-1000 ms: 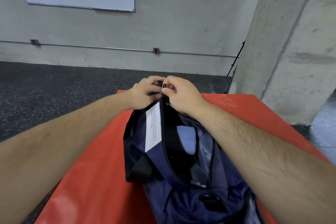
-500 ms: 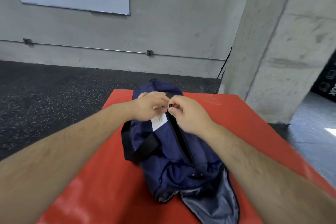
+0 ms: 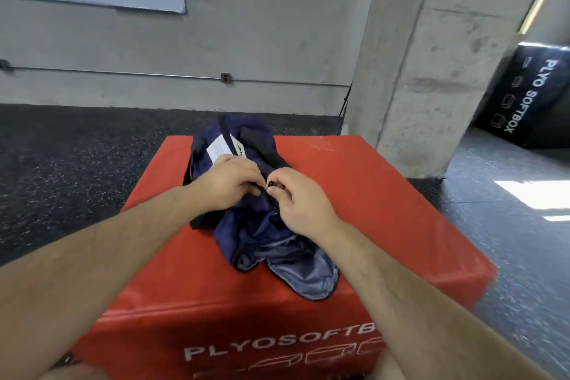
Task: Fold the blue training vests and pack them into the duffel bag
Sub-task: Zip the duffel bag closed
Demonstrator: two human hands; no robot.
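**A:** Where's the risk?

**B:** The navy duffel bag [image 3: 246, 225] lies on the red plyo box [image 3: 385, 225]. At mid-bag the right hand [image 3: 300, 203] pinches the zipper pull [image 3: 271, 184], and the left hand [image 3: 228, 182] grips the bag's cloth beside it. Pale fabric [image 3: 308, 274] spills from the bag's near end and could jam the slider.

**A:** Are the vests inside?

**B:** I can't tell. The hands hide the zipper teeth, and that fabric could be vest or lining.

I see grey concrete wall [image 3: 262, 25] beyond the left hand [image 3: 229, 183], concrete pillar [image 3: 431, 71] past the right hand [image 3: 303, 205], speckled black floor [image 3: 61, 148].
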